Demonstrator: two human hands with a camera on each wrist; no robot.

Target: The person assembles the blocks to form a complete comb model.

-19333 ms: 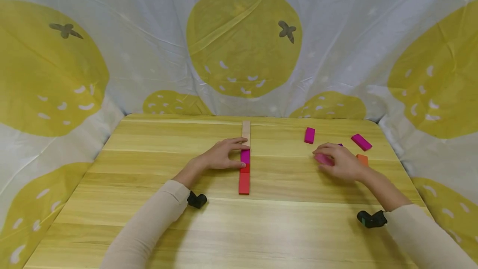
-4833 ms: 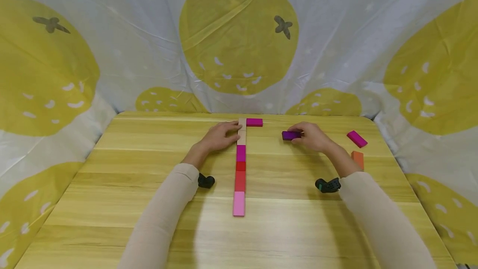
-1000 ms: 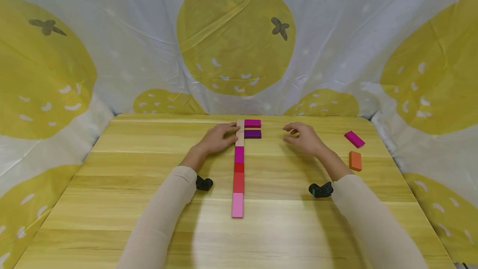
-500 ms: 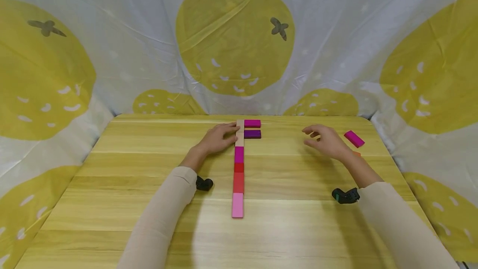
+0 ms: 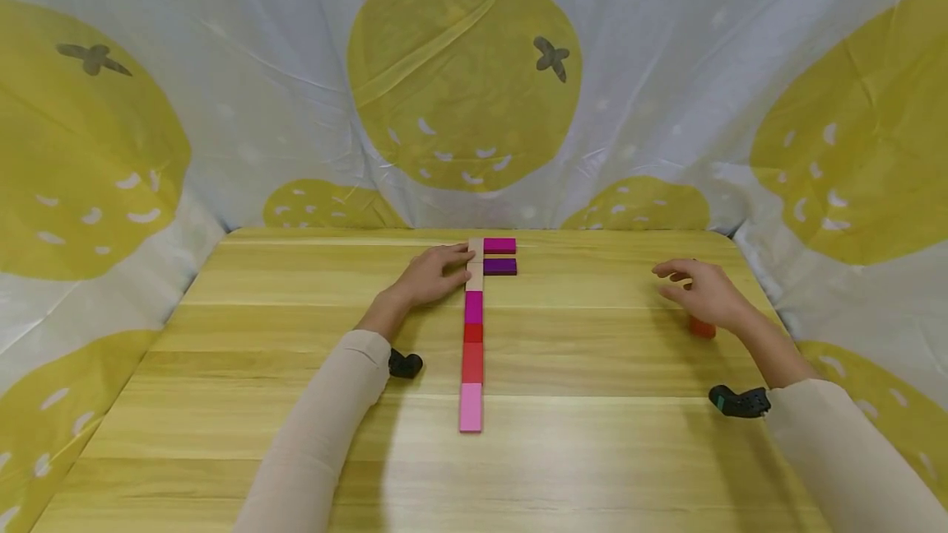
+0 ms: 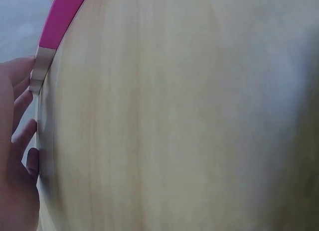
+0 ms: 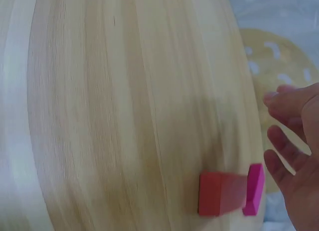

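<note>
My left hand (image 5: 429, 276) rests with its fingertips against the left side of two bare-wood blocks (image 5: 475, 276) at the far end of a straight row. Nearer along it follow a magenta block (image 5: 474, 308), a red block (image 5: 473, 332), a coral-red block (image 5: 472, 363) and a pink block (image 5: 470, 408). A second magenta block (image 5: 499, 246) and a purple block (image 5: 499, 266) stick out rightward from the bare-wood part. With loosely bent fingers and nothing in it, my right hand (image 5: 702, 290) hovers by an orange block (image 5: 702, 328). A loose magenta block (image 7: 254, 189) shows in the right wrist view.
The wooden table (image 5: 592, 451) ends at the back against a hanging white cloth (image 5: 666, 64) with yellow fruit prints. The right hand covers the loose magenta block in the head view. Black devices (image 5: 739, 401) sit at both wrists.
Earlier the right hand placed the pink block at the row's near end and, later, the purple one beside the bare-wood blocks. Now it has moved right, empty; the left hand stays put.
</note>
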